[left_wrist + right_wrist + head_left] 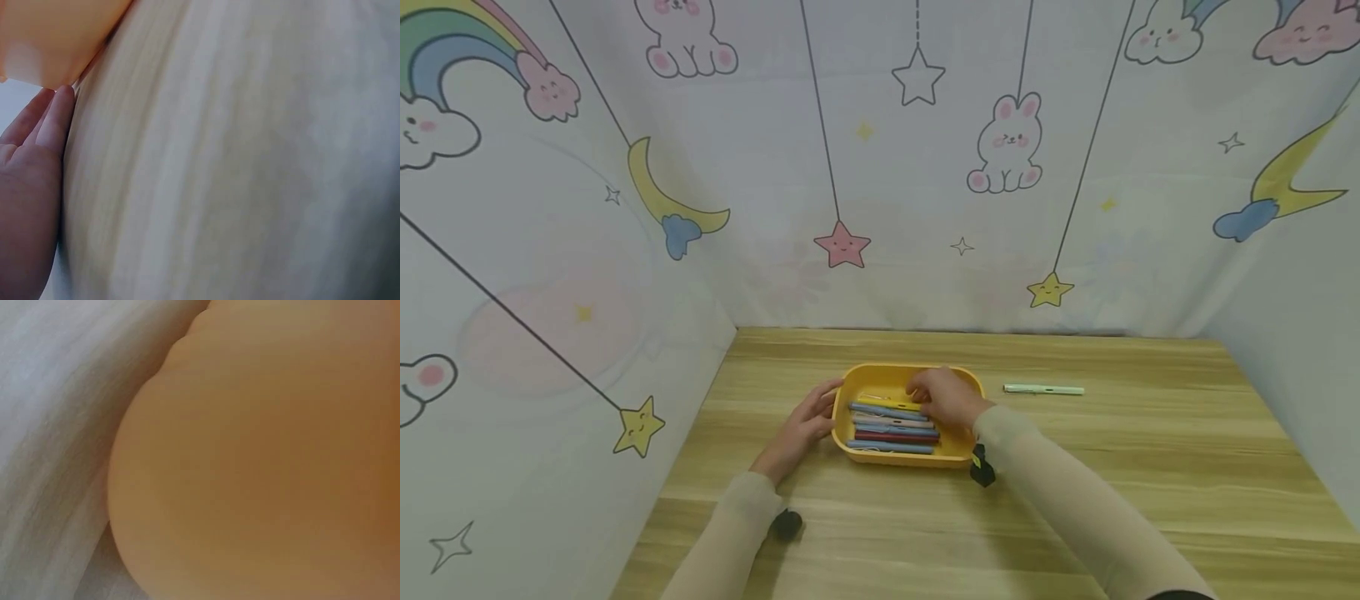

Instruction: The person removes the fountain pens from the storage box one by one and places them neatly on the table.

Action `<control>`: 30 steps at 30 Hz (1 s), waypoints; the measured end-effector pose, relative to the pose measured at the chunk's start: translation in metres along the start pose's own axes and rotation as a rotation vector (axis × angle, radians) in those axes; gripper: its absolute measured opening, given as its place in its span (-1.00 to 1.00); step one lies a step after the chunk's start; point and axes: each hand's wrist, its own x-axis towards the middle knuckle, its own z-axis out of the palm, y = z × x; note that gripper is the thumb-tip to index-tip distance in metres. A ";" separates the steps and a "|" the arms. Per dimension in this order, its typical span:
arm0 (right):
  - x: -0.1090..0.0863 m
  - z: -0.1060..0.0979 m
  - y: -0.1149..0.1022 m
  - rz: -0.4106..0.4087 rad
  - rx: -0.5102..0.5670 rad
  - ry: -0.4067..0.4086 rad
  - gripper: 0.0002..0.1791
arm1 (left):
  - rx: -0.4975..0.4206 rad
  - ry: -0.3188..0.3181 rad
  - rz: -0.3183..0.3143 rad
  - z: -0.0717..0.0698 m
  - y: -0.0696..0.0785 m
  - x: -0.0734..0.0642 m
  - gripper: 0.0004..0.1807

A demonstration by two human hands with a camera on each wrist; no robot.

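Fingers extended, the left hand (805, 421) is touching the yellow tray (910, 460); the right hand (951, 397), grip unclear, is reaching toward pens (895, 436) lying inside. A mint-green pen (1043, 389) is resting on the tabletop (1187, 433), any lettering illegible.

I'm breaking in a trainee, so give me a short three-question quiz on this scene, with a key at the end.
1. Multiple choice: as the person sees it, where does the pale green pen lie?
A) inside the yellow tray
B) to the right of the yellow tray
C) to the left of the yellow tray

2. True or false: the left hand reaches down inside the yellow tray.

3. Short answer: which hand is over the inside of the yellow tray?

Key:
1. B
2. False; it is outside, at the left end.
3. The right hand.
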 end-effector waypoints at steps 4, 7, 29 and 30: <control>0.000 0.001 -0.001 0.013 -0.037 0.004 -0.63 | 0.004 -0.001 0.006 0.000 0.000 0.000 -0.27; 0.000 0.001 -0.003 0.020 -0.053 0.009 -0.63 | 0.005 0.005 0.003 0.000 0.001 0.001 -0.27; -0.010 -0.003 -0.006 -0.075 -0.080 0.051 -0.57 | 0.028 -0.004 -0.004 0.001 0.003 -0.003 -0.29; -0.010 -0.004 -0.005 -0.088 -0.076 0.053 -0.58 | 0.028 -0.003 -0.003 0.001 0.003 -0.003 -0.29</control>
